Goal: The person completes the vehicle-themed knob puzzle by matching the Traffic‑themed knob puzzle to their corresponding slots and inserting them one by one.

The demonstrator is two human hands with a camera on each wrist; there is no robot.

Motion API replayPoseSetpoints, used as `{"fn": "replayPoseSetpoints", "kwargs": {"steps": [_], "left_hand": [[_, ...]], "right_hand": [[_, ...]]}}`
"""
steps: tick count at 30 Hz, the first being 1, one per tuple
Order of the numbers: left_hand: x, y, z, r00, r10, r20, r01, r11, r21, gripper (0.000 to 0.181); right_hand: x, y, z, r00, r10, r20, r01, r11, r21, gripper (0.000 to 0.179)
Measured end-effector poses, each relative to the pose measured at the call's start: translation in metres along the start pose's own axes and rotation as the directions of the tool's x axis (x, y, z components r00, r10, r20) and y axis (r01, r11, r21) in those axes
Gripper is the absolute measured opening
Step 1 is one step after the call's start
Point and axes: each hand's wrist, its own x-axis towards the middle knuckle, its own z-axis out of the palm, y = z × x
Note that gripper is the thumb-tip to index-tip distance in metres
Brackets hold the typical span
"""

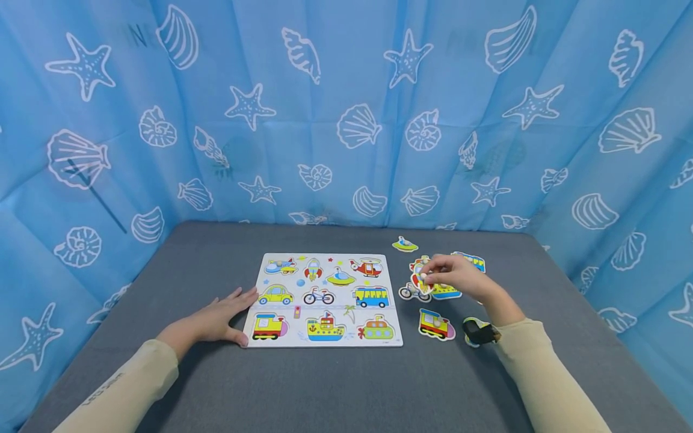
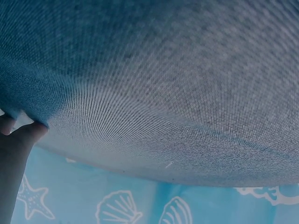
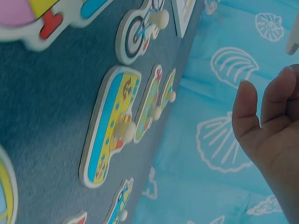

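My right hand [image 1: 457,275] pinches a rocket puzzle piece [image 1: 421,284] by its knob, over other loose pieces on the table's right side. Only a sliver of that piece shows in the right wrist view, above the fingertips. Below and around the hand lie a bicycle piece [image 1: 414,293], a ship piece [image 3: 112,126], a submarine piece [image 3: 148,105] and a bus piece [image 1: 476,262]. My left hand [image 1: 219,317] rests at the left edge of the white puzzle board [image 1: 325,320], fingers extended and thumb near the lower left corner. The board bears printed vehicle pictures.
A flying saucer piece [image 1: 405,244] lies farther back, right of the board. Nearer me is a train piece [image 1: 435,325]. Another piece [image 1: 472,340] is partly covered by the black wrist strap [image 1: 483,332]. Blue shell-patterned curtains [image 1: 346,120] surround the grey table [image 1: 325,391].
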Motion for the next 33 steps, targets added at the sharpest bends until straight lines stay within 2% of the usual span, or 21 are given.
{"fn": "replayPoseSetpoints", "kwargs": {"steps": [8,19,33], "left_hand": [[0.001,-0.003,0.001,1.000,0.018,0.002,-0.018,1.000,-0.020,0.112],[0.001,-0.003,0.001,1.000,0.010,0.005,-0.010,1.000,-0.019,0.112],[0.001,-0.002,0.002,1.000,0.000,0.005,0.000,1.000,-0.024,0.111]], "right_hand": [[0.011,-0.005,0.009,1.000,-0.015,0.010,0.015,0.999,-0.036,0.016],[0.026,-0.012,0.020,1.000,-0.013,0.012,0.014,0.999,-0.050,0.015],[0.043,-0.019,0.034,0.999,-0.022,0.033,0.022,1.000,-0.020,0.015]]}}
